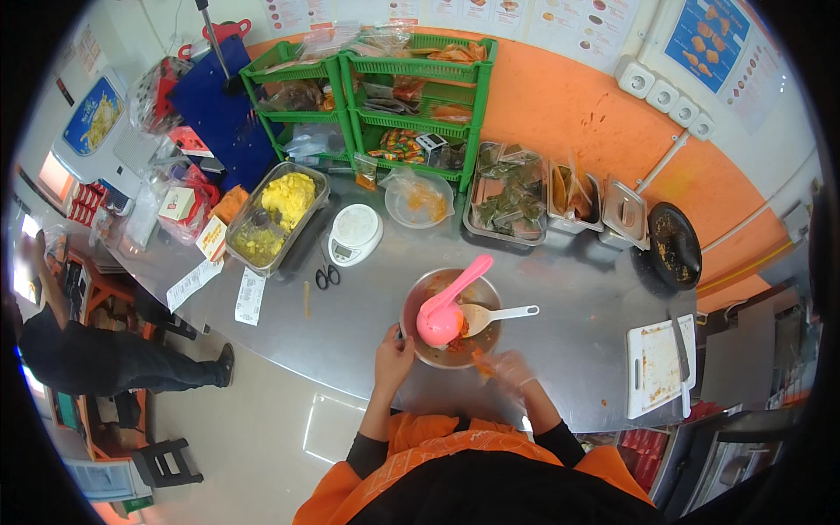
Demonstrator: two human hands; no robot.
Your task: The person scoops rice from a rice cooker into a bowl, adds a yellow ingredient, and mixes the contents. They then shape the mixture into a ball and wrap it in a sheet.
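Observation:
My left hand (394,357) grips the left rim of a steel mixing bowl (493,292) on the metal table. Inside the bowl lie a pink plastic ladle (453,298), a white slotted-handle spatula (482,317) and some reddish-orange food (457,342). The ladle's handle sticks up past the far rim, while the spatula's handle reaches out over the right rim. My right hand (508,371), in a clear plastic glove, is beside the bowl's near right rim. It is blurred, with orange-red colour at the fingertips; whether they hold food is unclear.
Behind the bowl stand a white kitchen scale (356,234), a plastic bowl (420,203) and a tray of yellow food (279,220). Black scissors (327,277) lie left. A knife (680,354) rests on a cutting board (656,367) at right. Another person (118,357) stands far left.

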